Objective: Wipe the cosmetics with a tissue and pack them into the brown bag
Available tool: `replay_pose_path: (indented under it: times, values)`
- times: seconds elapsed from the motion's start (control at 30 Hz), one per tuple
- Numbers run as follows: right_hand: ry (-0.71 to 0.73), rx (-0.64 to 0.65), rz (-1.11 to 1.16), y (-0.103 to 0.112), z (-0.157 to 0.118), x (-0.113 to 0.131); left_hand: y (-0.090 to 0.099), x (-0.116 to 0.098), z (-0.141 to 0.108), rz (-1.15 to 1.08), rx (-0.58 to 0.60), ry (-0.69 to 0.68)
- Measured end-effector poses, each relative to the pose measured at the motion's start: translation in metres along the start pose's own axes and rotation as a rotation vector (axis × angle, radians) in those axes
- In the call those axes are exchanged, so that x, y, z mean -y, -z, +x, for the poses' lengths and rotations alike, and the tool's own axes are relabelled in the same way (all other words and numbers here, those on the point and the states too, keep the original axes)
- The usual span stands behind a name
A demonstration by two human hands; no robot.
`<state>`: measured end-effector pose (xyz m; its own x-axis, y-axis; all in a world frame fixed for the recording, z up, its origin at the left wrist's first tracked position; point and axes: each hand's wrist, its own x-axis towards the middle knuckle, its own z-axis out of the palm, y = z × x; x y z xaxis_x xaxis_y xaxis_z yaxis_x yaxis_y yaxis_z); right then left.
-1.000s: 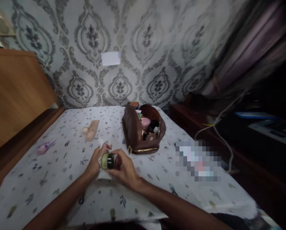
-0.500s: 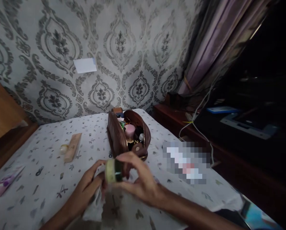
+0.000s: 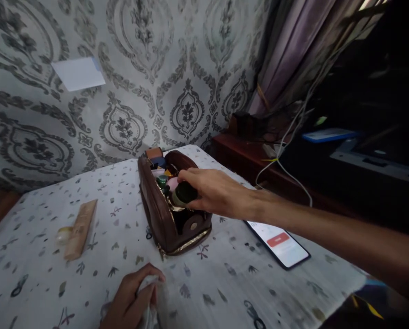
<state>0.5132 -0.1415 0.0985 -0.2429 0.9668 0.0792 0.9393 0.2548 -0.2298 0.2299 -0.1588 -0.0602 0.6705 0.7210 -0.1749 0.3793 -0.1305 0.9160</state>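
My right hand [image 3: 204, 189] reaches over the open brown toiletry bag [image 3: 153, 205], its fingers closed on a small jar with a dark lid [image 3: 185, 193]. The jar is tilted and sits inside the bag's mouth. Around it in the bag are a pink round lid [image 3: 172, 183], a green-capped container [image 3: 162, 180] and other small items partly hidden by my hand. Low in the view, in front of the bag, my left hand [image 3: 132, 294] is curled around a crumpled white cloth [image 3: 150, 284]; whether it is cloth or tissue is hard to tell.
A beige tube [image 3: 81, 230] and a small jar with a yellowish lid [image 3: 64, 236] lie on the patterned sheet to the left. A lit phone [image 3: 283, 249] rests on the right. White cables [image 3: 287, 137] hang by the dark red furniture [image 3: 225, 146] beyond.
My right hand has carried the jar from beside my left hand forward into the bag. My left hand has stayed low with the white cloth. The view has shifted right.
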Motion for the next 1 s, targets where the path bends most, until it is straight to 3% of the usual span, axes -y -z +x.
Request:
replay_pose_path:
  times: [0.1, 0.27, 0.53, 0.87, 1.0]
  values:
    - [0.026, 0.067, -0.084, -0.001, 0.005, 0.001, 0.003, -0.003, 0.0, -0.005, 0.011, 0.06]
    - [0.065, 0.067, -0.188, -0.003, 0.01, 0.004, 0.005, -0.004, 0.001, -0.002, 0.025, 0.06]
    - [0.147, 0.08, -0.106, -0.011, 0.016, 0.006, 0.004, -0.009, 0.001, -0.045, 0.026, 0.05]
    - [0.208, 0.126, -0.191, -0.023, 0.021, 0.006, 0.007, 0.008, -0.003, -0.029, 0.066, 0.092]
    - [0.173, 0.102, -0.128, -0.021, 0.017, 0.003, 0.005, 0.012, -0.006, -0.073, -0.007, 0.15]
